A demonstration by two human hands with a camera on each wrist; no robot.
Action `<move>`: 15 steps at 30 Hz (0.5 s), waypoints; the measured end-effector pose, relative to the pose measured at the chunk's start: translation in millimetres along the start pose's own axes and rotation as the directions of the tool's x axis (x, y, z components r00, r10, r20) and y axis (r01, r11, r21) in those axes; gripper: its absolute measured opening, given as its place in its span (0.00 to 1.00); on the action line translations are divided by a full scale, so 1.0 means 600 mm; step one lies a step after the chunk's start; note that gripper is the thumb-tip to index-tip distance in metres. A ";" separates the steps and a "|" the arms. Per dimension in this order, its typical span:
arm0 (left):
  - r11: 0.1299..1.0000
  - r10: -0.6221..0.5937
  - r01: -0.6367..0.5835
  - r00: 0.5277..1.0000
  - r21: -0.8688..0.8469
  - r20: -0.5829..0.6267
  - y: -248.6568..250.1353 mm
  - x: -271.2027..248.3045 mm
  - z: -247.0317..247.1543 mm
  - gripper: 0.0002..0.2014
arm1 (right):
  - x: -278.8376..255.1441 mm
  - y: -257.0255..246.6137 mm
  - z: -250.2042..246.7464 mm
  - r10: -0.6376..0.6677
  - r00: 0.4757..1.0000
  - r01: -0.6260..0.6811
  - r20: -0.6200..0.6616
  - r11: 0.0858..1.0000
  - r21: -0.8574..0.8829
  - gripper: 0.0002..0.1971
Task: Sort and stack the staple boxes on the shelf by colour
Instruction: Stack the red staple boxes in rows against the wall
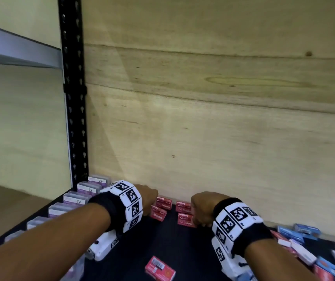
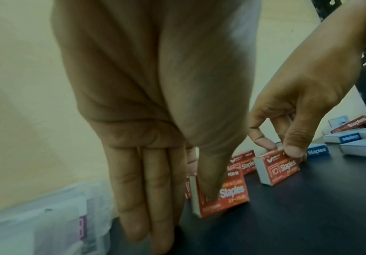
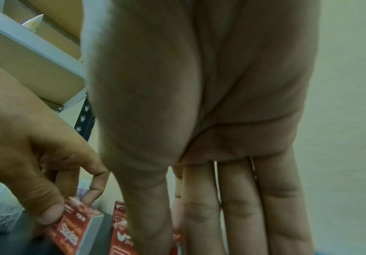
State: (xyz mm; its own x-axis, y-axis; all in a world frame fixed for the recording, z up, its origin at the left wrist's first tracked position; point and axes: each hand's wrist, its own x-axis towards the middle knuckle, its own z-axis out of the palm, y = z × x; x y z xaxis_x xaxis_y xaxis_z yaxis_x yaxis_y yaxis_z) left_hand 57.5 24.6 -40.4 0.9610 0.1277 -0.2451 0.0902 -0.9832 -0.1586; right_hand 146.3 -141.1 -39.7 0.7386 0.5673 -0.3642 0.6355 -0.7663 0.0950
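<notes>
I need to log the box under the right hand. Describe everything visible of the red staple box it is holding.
The red staple box is a small cardboard carton with grey end flaps, white "Staples" lettering and a square staple emblem on its red face. It stands on a long edge on the black shelf, closed and apparently undamaged. The right hand pinches its top edge between thumb and fingertips. Another red box stands close behind it; whether they touch cannot be told.
</notes>
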 end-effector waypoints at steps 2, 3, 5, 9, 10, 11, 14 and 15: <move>1.000 0.010 -0.010 1.000 0.011 -0.008 0.004 0.001 0.000 0.16 | -0.002 -0.001 -0.002 0.000 1.000 0.000 0.004 1.000 0.007 0.16; 1.000 0.017 -0.017 1.000 0.014 -0.010 0.007 0.002 -0.001 0.16 | -0.004 -0.001 -0.002 -0.004 1.000 0.004 0.007 1.000 0.011 0.16; 0.999 0.023 -0.023 1.000 0.022 -0.003 0.012 0.006 -0.004 0.16 | -0.008 -0.004 -0.004 -0.017 1.000 0.017 0.003 1.000 0.020 0.17; 0.999 0.029 -0.029 1.000 0.021 -0.004 0.018 0.012 -0.006 0.16 | -0.020 -0.013 -0.010 -0.054 0.999 0.054 -0.006 0.998 0.034 0.17; 0.999 0.033 -0.033 0.999 0.027 -0.008 0.020 0.015 -0.006 0.16 | -0.021 -0.015 -0.011 -0.062 0.998 0.062 -0.007 0.998 0.032 0.16; 0.999 0.037 -0.036 0.999 0.038 -0.013 0.021 0.018 -0.006 0.16 | -0.023 -0.018 -0.012 -0.067 0.998 0.067 -0.010 0.997 0.026 0.16; 0.997 0.039 -0.038 0.999 0.069 -0.014 0.022 0.025 -0.006 0.18 | -0.023 -0.021 -0.014 -0.078 0.997 0.078 -0.009 0.997 0.008 0.15; 0.997 0.041 -0.040 0.999 0.067 -0.015 0.021 0.027 -0.005 0.18 | -0.022 -0.021 -0.014 -0.079 0.997 0.079 -0.006 0.997 0.011 0.16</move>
State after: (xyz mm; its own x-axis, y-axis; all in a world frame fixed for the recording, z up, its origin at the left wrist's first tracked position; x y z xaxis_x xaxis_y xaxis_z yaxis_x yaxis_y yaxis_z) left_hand 75.3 13.7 -43.8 0.9678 0.0856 -0.2367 0.0344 -0.9766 -0.2125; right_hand 130.5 -136.3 -28.1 0.6872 0.6280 -0.3652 0.6894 -0.7223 0.0553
